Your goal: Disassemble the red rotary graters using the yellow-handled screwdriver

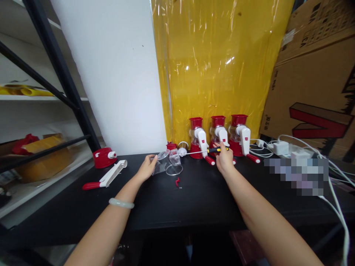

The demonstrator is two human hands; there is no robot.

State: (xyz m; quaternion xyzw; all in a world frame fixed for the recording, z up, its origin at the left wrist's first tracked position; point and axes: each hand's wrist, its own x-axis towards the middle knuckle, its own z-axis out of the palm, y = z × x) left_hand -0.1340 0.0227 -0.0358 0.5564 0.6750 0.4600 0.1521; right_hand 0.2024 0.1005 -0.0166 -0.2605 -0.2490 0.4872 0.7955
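My left hand [147, 168] is closed on the left edge of a clear plastic housing [162, 165] at the middle of the black table. My right hand [224, 157] grips a screwdriver [210, 150] by its yellow and black handle, and the long shaft points left, its tip by the housing's right part. Below the housing lie a small red piece [177, 181] and tiny metal bits. Behind it are a red part [171, 145] and a white-and-metal drum [182, 147].
Three red and white rotary graters [196, 138] stand at the back right. A red base [104, 157] and a white crank with red handle [111, 173] lie left. White cables and adapters [281, 147] spread at right, before a large cardboard box [310, 85]. Shelves stand at left.
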